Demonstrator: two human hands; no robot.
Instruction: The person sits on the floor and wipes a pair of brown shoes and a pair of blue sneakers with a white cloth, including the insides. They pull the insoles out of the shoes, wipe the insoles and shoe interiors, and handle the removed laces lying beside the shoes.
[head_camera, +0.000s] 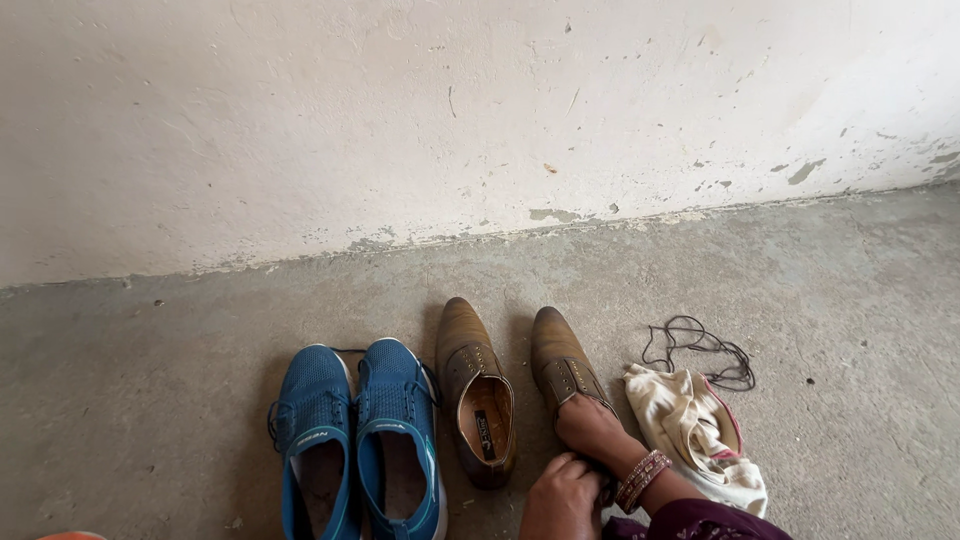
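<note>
A pair of brown leather shoes stands on the floor with toes toward the wall. The left brown shoe (474, 400) stands free with its opening showing. My right hand (592, 428), with bangles on the wrist, grips the collar of the right brown shoe (560, 362). Just below it, my left hand (560, 498) is closed over that shoe's heel, hiding it. No laces show on either brown shoe.
Two blue mesh sneakers (360, 440) stand side by side left of the brown pair. A crumpled cream cloth (695, 430) lies to the right, with a loose dark shoelace (700, 345) beyond it. A chipped white wall (480, 120) rises behind the concrete floor (150, 380).
</note>
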